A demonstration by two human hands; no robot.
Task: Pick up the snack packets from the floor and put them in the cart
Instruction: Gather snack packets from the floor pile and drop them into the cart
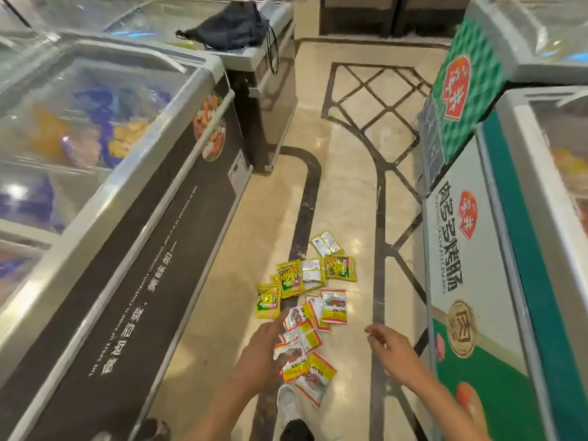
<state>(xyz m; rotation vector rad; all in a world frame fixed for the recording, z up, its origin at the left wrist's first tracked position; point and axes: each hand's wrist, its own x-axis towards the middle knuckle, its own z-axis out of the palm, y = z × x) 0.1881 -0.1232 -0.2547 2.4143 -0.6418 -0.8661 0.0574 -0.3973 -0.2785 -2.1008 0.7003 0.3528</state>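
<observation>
Aisle between chest freezers. Dark-fronted freezer (152,237) runs along my left, glass lid, frozen goods blurred underneath. A second freezer (267,100) sits past it with a dark bag (229,27) on top, cord hanging over the edge. On my right, a white-and-green freezer (477,281) with a red logo, and a green-checked one (461,90) further up. Marble floor (346,192) with dark inlay lines between them. No cart in view.

Snack packets (305,300) lie scattered on the floor mid-aisle, just ahead of me. Far group: yellow-green packets (269,300), some face up, some showing the white printed back, partly overlapping. Near group: red-white-yellow packets (304,338) in a loose overlapping pile, running down to my white shoe (288,405), which is just beside the nearest ones. Nothing lies on top of the pile; the freezers on both sides stand apart from it.

Left grip (261,354): hand reaches over the near pile, index finger extended toward the lower yellow-green packet, tip close to its bottom edge. Other fingers loosely curled over the red-white packets. Can't tell whether they touch or hold any; the palm hides that.

Right grip (393,348): hand spread loosely, fingers relaxed, empty. It hovers over bare floor right of the pile, near the white-and-green freezer's base, clear of the packets.
</observation>
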